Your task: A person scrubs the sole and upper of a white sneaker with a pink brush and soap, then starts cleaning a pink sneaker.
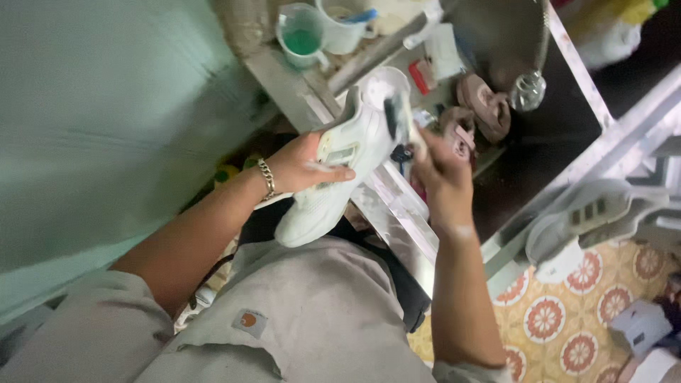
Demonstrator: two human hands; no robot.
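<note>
Shoe: white sneaker (340,167), held tilted over the edge of a metal sink (560,135), toe toward the person's lap.
Left hand (301,167): wrapped around the sneaker's side, thumb across the upper; chain bracelet (267,179) on the wrist.
Right hand (443,174): closed on a brush (401,120), blurred, bristles against the sneaker's heel end.
Progress: judged mid-scrub; heel area in work, no rinse water visible on the shoe.
Appearance: upper pale, mostly clean, with pale panels on its side.
Second shoe: matching sneaker (589,220) rests on the sink's right rim, sole outward.
Surroundings: green cup (301,35), white mug (344,25), pink sandals (482,110) in the basin.
</note>
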